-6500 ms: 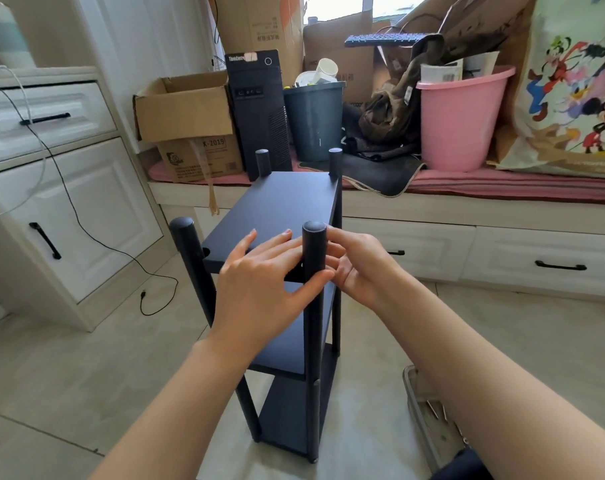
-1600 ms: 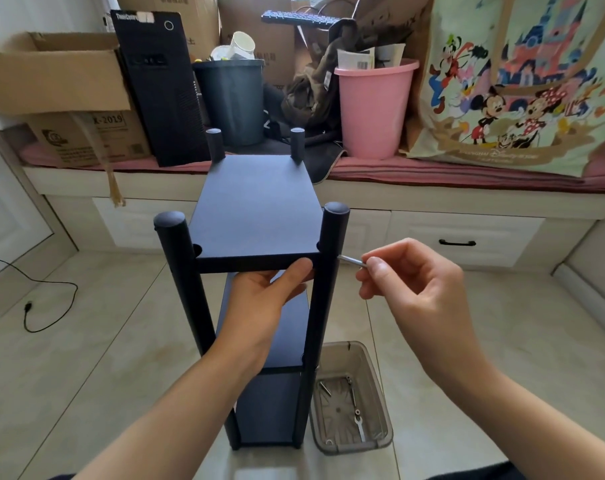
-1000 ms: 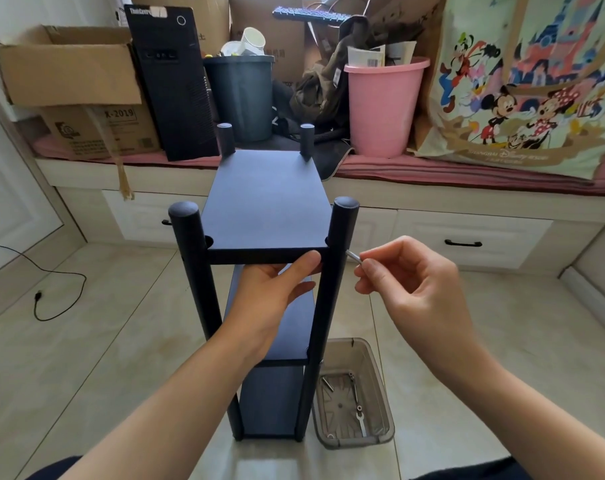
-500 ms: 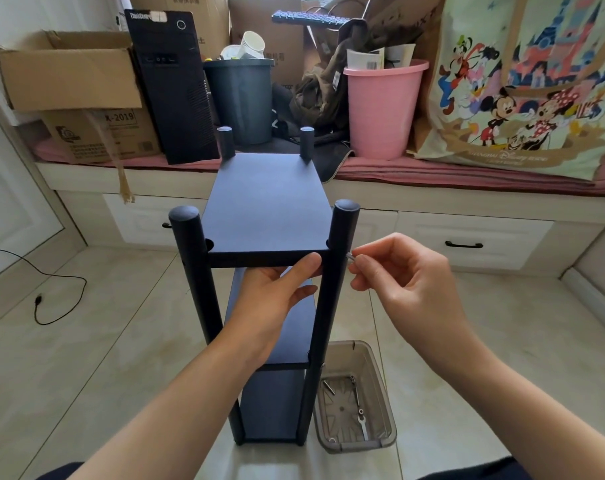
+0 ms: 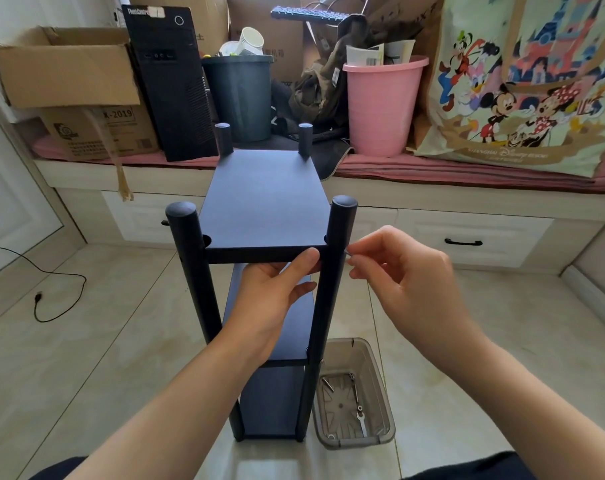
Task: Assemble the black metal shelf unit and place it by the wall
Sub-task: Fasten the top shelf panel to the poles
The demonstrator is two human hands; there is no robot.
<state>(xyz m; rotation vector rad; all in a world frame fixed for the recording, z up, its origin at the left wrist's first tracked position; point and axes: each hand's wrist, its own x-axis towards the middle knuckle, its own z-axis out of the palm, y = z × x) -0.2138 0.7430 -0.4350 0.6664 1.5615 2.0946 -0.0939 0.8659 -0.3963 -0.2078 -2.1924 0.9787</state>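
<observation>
- The black shelf unit (image 5: 264, 216) is seen standing upright on the tiled floor (image 5: 86, 341), in front of the window bench (image 5: 432, 199), much where it stood half a second ago.
- The front edge of the unit's top board is gripped by the left hand (image 5: 277, 289): the thumb is pressed on the edge beside the front right post (image 5: 332, 271) and the fingers are curled underneath, as in the earlier frames.
- A small metal screw (image 5: 348, 252) is pinched between thumb and forefinger of the right hand (image 5: 408, 282), just to the right of that post.
- Only a short tip of the screw is left visible at the post's side; 1.6 seconds ago a longer length was shown and the fingers were held farther from the post.
- Whether the screw is seated in a hole cannot be told.
- The front left post (image 5: 193, 271) is left untouched, and the gap between it and the top board is unchanged.
- A clear plastic tray (image 5: 380, 379) is set on the floor just right of the shelf unit's base, with a few loose screws and a small wrench (image 5: 361, 424) inside, as before.
- Behind the shelf unit, on the bench, a pink bucket (image 5: 380, 109), a dark bin (image 5: 238, 95), a black computer tower (image 5: 169, 84) and a cardboard box (image 5: 65, 74) are lined up.
- A black cable (image 5: 51, 289) is seen lying on the floor well to the left of the unit.
</observation>
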